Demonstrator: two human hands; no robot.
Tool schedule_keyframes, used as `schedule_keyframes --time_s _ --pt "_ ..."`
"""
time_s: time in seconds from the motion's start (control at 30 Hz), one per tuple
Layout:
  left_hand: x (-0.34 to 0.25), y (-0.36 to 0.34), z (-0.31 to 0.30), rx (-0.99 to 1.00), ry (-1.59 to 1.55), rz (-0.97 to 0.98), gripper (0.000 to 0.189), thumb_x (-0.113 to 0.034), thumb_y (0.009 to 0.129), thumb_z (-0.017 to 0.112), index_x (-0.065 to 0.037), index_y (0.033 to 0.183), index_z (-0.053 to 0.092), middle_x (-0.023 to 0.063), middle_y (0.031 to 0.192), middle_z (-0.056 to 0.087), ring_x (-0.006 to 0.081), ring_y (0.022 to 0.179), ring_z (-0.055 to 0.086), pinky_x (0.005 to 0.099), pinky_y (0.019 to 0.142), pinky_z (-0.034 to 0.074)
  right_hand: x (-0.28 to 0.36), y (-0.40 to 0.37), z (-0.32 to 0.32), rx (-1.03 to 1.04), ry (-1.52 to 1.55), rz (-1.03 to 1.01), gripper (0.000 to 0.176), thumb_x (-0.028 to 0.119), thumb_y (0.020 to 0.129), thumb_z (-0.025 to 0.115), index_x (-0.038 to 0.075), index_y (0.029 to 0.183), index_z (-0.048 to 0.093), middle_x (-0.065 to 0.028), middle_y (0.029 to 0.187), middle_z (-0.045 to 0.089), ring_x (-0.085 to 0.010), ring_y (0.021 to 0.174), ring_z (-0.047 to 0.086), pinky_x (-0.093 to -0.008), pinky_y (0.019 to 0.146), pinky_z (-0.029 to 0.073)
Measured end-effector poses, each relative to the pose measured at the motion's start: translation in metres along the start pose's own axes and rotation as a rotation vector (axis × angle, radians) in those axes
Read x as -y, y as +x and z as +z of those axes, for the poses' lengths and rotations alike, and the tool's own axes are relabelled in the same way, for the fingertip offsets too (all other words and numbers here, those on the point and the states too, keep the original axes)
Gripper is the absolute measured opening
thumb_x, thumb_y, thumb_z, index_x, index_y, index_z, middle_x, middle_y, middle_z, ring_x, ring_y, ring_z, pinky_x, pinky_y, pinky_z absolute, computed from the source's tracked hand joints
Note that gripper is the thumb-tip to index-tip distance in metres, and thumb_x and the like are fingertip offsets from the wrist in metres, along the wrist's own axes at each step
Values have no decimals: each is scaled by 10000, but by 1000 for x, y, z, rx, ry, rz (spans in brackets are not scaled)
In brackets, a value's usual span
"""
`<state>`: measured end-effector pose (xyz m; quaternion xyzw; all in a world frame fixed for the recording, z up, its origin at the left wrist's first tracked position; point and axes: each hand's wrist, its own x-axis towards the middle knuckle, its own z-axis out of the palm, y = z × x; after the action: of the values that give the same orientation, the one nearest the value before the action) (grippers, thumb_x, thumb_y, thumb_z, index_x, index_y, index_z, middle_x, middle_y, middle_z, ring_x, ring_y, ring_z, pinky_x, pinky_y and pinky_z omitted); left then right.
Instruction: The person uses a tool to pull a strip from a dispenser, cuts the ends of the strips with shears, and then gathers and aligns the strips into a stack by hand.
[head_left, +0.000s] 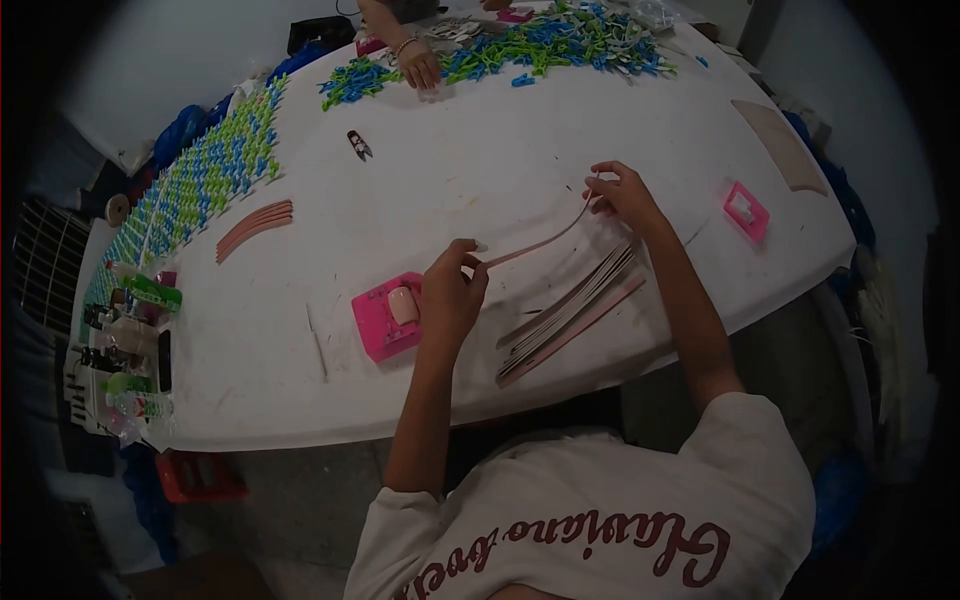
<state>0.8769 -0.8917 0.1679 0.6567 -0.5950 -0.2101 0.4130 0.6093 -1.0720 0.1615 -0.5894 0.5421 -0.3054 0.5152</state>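
A thin pinkish strip (541, 246) hangs in a shallow curve between my two hands. My left hand (455, 292) pinches its left end, over the edge of a pink tray (378, 338) that holds a pale roll (403, 306). Higher up and to the right, my right hand (622, 194) grips the other end between thumb and fingers. Below the strip, close to my body, lies a fanned stack of similar flat strips (570, 318) in pinkish and grey tones.
Blue and green clips (560, 42) are heaped at the far side, where another person's hand (420, 68) rests. Rows of clips (205, 165) cover the left. Thread snips (359, 145), brown strips (254, 228), a thin tool (317, 343), bottles (130, 345) and a second pink tray (747, 213) lie around.
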Motion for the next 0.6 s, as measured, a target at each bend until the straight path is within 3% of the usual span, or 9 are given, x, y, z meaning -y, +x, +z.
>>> schedule_keyframes --time_s 0.17,0.23,0.33,0.5,0.6 --pt "-3 3 23 -85 -114 -130 328 -58 857 666 -2 1166 570 125 876 694 155 642 644 305 573 507 -18 5 -15 -125 317 20 319 226 967 624 33 1218 587 -78 918 705 -134 737 671 -246 638 508" --pt "5 8 31 -61 -437 -314 376 -58 870 657 39 1208 522 135 904 673 143 647 633 290 539 500 -22 4 -24 -129 347 0 299 227 969 621 36 1198 598 -71 920 701 -133 742 671 -244 647 507" --pt "10 7 39 -138 -618 -393 435 -63 878 660 57 1250 468 131 932 649 141 636 618 276 516 499 -23 2 -34 -153 347 5 267 225 970 620 42 1164 618 -58 921 694 -133 750 670 -241 664 505" --pt "5 8 34 -128 -627 -439 453 -70 892 663 63 1262 437 134 935 643 140 625 610 265 493 500 -21 2 -35 -165 298 27 263 221 963 632 39 1153 623 -56 919 690 -134 754 669 -240 659 504" --pt "7 9 35 -140 -636 -443 449 -75 897 668 63 1257 437 138 939 645 140 630 615 263 491 501 -23 4 -34 -174 278 18 266 188 978 603 -2 1164 610 -100 937 706 -171 774 689 -278 669 536"
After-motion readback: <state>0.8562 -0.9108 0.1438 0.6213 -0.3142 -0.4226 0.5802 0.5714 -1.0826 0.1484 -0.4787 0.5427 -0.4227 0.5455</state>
